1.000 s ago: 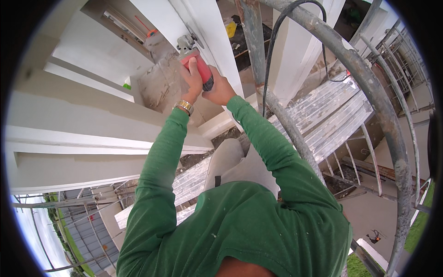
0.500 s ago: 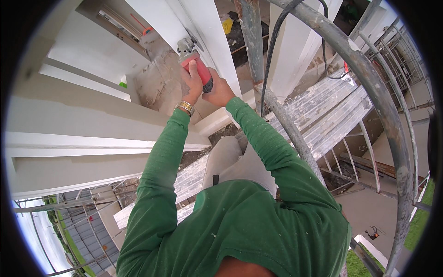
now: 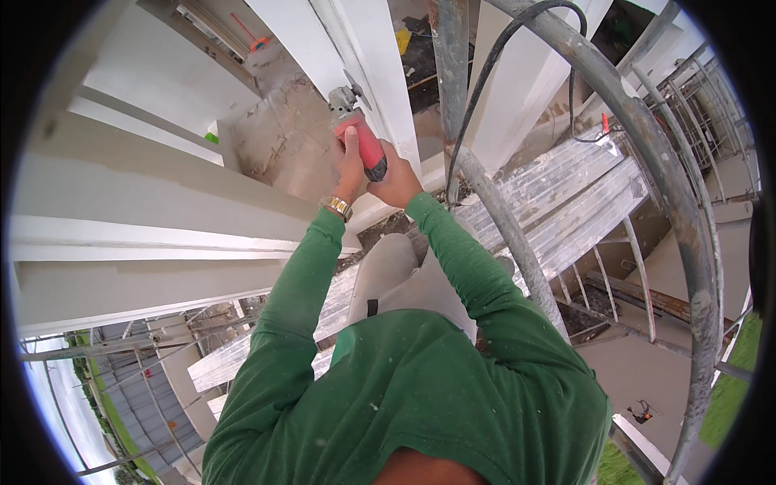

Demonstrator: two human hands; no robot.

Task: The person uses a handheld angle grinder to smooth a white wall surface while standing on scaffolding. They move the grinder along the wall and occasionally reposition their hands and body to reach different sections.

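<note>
Both of my hands grip a red angle grinder with a grey metal head and a dark rear end. My left hand wraps its left side, the thumb lying along the body; a metal watch is on that wrist. My right hand closes round the rear part from the right. The grinder's disc sits edge-on at the face of a white wall edge, along a groove-like line. Whether the disc touches the surface I cannot tell.
Scaffold tubes curve round my right side, with a black cable hung over them. Metal planks lie under and beside me. A white ledge juts in from the left. Grass and a floor show far below at lower right.
The grinder and both hands have come slightly lower and to the right in the picture, the disc moving down along the white wall edge. My grip stays the same.
</note>
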